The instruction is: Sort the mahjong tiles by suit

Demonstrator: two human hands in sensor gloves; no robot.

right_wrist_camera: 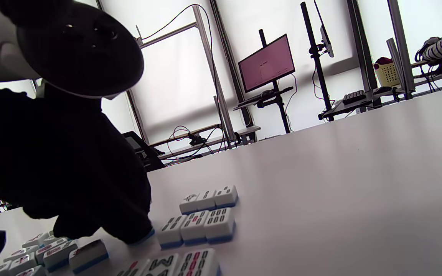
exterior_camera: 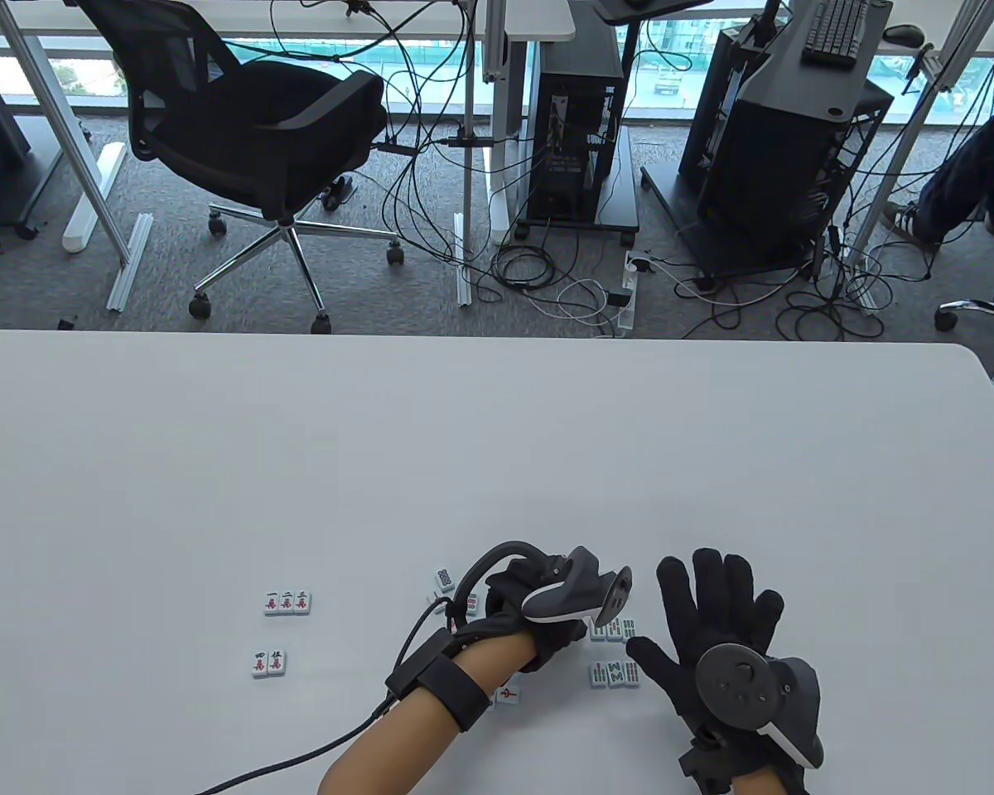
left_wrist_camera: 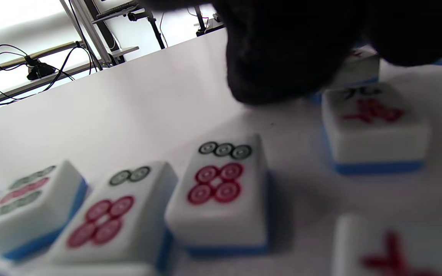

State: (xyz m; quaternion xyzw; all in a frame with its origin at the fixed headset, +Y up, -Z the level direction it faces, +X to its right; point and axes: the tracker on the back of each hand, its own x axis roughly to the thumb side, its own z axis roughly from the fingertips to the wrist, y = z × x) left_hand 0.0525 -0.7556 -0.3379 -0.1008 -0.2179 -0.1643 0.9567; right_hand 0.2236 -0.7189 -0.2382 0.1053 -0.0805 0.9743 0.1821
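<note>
Tiles: small white mahjong blocks with blue backs lie face up on the white table [exterior_camera: 497, 431], in clusters near the front edge.
Sorted groups: a row of three character tiles [exterior_camera: 287, 603] and a pair of character tiles [exterior_camera: 268, 662] sit well apart to the left; two short rows of bamboo tiles [exterior_camera: 614, 674] lie between the hands.
Unsorted patch: circle tiles [left_wrist_camera: 221, 184] stand side by side in the left wrist view, with a red-marked character tile [left_wrist_camera: 372, 122] near them, all under the left hand.
Left hand [exterior_camera: 538, 617]: lowered over that patch, fingers bent down onto the table; whether they pinch a tile I cannot tell, since the glove hides the tips.
Right hand [exterior_camera: 716, 613]: fingers spread and straight, holding nothing, just right of the bamboo rows.
Risk: the thick gloves could nudge a neighbouring tile while picking one, breaking a neat row, because the tiles touch edge to edge.
Risk: a smooth tile could slip from padded fingers and land face down or in the wrong group.
Materials: tiles look hard, glossy and rounded at the corners; the table is matte and flat; the gloves are soft black fabric.
</note>
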